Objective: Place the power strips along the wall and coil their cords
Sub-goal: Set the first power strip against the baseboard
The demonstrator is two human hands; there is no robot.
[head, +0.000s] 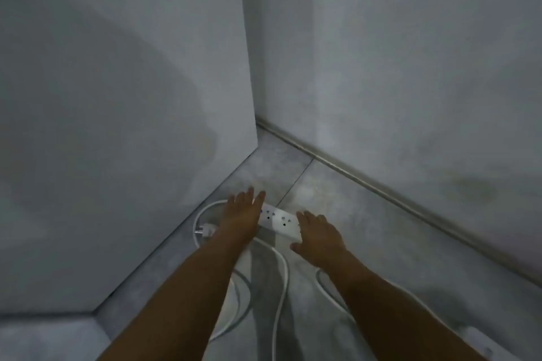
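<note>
While loops of white cord trail across the near grey floor, both forearms reach forward over them. Farther on, the right hand rests with fingers spread at the near right end of a white power strip. Its far left end lies under the flat, open left hand. A plug lies left, beside the wall.

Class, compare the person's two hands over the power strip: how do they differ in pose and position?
The left hand reaches farther, over the power strip's far end, fingers pointing ahead; the right hand sits nearer, at its near end, fingers angled leftward. The plug lies beside the left hand only. Both are open, palms down.
</note>
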